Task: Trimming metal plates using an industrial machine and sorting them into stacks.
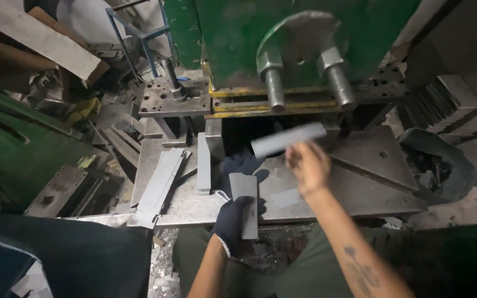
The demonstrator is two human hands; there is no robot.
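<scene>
My left hand (pixel 233 218) wears a dark glove and grips a short stack of flat grey metal strips (pixel 245 193) held upright over the press table's front edge. My bare right hand (pixel 307 165) holds one grey metal strip (pixel 287 139) level in the air, just in front of the dark opening of the green press (pixel 233 33). The strip is blurred by motion.
A steel press table (pixel 371 187) lies under both hands. A loose pile of long grey strips (pixel 158 185) rests at its left. Two large bolts (pixel 274 88) hang from the press above. Scrap metal and planks crowd the left; a dark bin (pixel 443 165) sits at right.
</scene>
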